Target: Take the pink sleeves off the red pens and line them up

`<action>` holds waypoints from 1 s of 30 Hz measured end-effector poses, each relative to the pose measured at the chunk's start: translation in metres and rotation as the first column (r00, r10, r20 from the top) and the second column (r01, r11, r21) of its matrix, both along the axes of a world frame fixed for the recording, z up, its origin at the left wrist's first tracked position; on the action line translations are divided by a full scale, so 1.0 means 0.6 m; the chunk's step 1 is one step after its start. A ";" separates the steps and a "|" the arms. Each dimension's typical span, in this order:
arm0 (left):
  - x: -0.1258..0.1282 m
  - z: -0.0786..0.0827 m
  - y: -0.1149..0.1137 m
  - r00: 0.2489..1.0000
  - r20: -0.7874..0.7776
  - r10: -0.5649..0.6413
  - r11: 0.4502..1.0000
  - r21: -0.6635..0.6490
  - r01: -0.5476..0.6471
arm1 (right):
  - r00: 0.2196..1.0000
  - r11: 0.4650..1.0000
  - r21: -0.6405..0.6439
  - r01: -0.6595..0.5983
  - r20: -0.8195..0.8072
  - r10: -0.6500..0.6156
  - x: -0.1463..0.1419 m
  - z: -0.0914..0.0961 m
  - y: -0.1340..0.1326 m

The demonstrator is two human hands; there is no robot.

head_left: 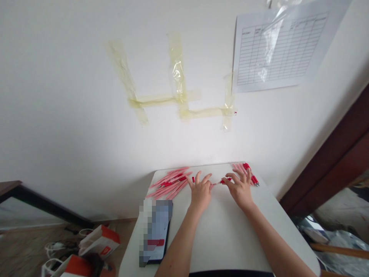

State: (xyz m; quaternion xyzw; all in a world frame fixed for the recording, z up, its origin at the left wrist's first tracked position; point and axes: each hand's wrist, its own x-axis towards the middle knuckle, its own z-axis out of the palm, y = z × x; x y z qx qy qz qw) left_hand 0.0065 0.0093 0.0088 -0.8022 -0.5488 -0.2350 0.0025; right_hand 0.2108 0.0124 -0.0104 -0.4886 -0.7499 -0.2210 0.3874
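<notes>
My left hand [200,192] and my right hand [240,188] rest side by side on a small white table [225,231]. Between their fingertips they pinch one red and pink pen [220,182], each hand on one end. A loose pile of pink pens [170,182] lies on the table just left of my left hand. A second, smaller group of pink pens with red ends [248,173] lies just beyond my right hand, near the table's far right corner.
A phone [157,231] lies on the table's left edge. The table stands against a white wall with yellowed tape strips [177,77] and a printed grid sheet [276,50]. White and orange bags [98,242] sit on the floor at left. A dark wooden frame [331,161] stands at right.
</notes>
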 end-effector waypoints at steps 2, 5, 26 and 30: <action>-0.002 -0.004 -0.001 1.000 -0.020 -0.019 1.000 0.005 0.019 | 0.999 1.000 0.020 -0.018 -0.043 0.019 0.001 0.001 0.001; -0.005 -0.007 0.000 0.999 -0.040 -0.029 1.000 0.009 0.029 | 0.997 0.999 0.012 -0.034 -0.063 0.035 0.002 0.005 0.000; 0.004 -0.034 0.020 0.990 -0.070 0.118 0.972 0.212 -0.101 | 0.998 0.956 -0.292 0.019 -0.048 -0.034 -0.017 0.004 -0.001; 0.007 -0.036 0.023 0.991 -0.070 0.111 0.959 0.268 -0.089 | 0.994 0.947 -0.321 0.026 -0.093 -0.059 -0.010 -0.005 0.006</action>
